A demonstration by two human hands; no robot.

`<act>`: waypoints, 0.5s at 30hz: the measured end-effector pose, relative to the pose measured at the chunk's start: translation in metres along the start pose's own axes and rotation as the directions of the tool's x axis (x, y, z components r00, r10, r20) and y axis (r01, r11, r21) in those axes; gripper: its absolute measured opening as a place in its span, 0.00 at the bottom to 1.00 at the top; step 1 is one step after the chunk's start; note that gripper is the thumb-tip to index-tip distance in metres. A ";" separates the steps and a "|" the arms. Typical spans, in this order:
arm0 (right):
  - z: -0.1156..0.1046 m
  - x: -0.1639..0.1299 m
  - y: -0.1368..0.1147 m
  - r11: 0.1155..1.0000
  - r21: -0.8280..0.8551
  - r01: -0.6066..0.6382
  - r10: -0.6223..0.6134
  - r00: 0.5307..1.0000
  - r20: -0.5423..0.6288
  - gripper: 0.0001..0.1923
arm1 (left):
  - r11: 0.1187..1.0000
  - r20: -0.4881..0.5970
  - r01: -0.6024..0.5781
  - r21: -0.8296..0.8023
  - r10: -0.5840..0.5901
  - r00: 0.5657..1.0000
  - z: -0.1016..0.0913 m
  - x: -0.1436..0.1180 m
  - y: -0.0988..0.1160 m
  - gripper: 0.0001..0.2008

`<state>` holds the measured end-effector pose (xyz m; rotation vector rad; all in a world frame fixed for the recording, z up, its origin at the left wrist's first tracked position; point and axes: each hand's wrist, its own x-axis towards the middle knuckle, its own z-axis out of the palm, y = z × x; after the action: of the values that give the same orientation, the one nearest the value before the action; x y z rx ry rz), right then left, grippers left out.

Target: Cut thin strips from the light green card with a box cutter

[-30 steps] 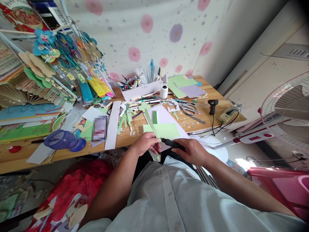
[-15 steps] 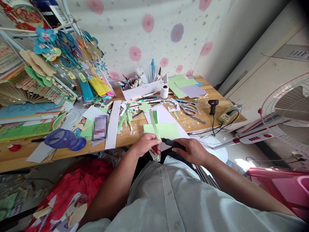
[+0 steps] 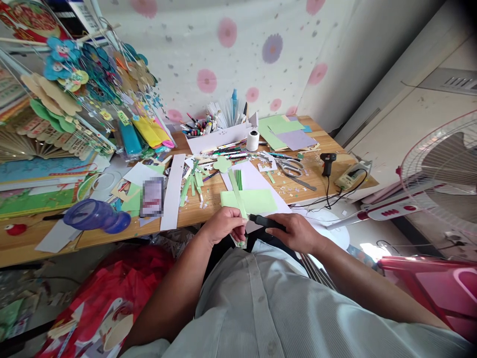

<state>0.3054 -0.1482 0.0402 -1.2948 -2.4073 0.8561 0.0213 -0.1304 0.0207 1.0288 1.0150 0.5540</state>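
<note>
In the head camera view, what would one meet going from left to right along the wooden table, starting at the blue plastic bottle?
blue plastic bottle → long white paper strip → light green sheet → scissors → black glue gun

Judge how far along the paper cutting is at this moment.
Done: cut green strips and scraps lie on the desk. In hand: the left hand pinches a long green paper strip while the right hand holds a black-handled tool against it. Left: the green sheet beyond looks uncut; how many strips remain is unclear.
</note>
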 end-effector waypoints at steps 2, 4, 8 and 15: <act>0.000 0.000 0.001 1.000 0.004 -0.005 0.005 1.000 -0.008 0.16 | 1.000 0.003 0.004 0.003 -0.004 1.000 0.001 -0.001 0.001 0.20; 0.000 0.001 0.001 1.000 0.009 -0.011 0.011 1.000 -0.021 0.17 | 1.000 0.013 0.008 0.008 -0.008 1.000 0.002 -0.003 0.001 0.20; -0.002 0.004 0.007 0.995 0.050 -0.085 0.090 0.989 -0.118 0.17 | 0.999 0.069 0.025 0.023 -0.027 0.997 0.005 -0.005 0.000 0.21; -0.003 0.009 0.011 0.919 0.354 -0.175 0.276 0.926 -0.258 0.19 | 1.000 0.066 -0.005 -0.015 0.006 0.998 0.007 -0.003 -0.002 0.21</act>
<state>0.3088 -0.1350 0.0355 -1.4674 -1.8137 0.9838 0.0264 -0.1369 0.0208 1.0311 0.9485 0.5280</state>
